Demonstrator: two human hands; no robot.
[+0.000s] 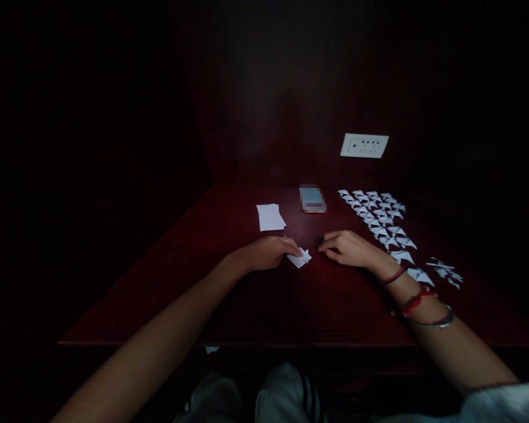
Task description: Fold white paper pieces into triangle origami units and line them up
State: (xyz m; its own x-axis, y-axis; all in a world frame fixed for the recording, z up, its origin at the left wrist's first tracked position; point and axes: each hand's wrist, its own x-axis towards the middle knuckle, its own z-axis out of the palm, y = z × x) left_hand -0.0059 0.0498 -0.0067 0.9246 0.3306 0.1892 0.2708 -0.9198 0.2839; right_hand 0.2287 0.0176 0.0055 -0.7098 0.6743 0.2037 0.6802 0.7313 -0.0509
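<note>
My left hand (270, 252) rests on the dark red table (247, 305) with its fingers curled, pinching one edge of a small folded white paper piece (300, 257). A ring shows on one of its fingers. My right hand (348, 248) lies just to the right of that piece, fingers curled loosely, a small gap away from it and with nothing visible in it. Red cords and a bangle circle my right wrist.
A small stack of white paper slips (270, 217) lies behind my left hand. Several folded white paper pieces (381, 218) are laid in rows at the right. A blurred phone-like object (312, 199) sits at the back, and a white wall socket (364, 145) is behind it.
</note>
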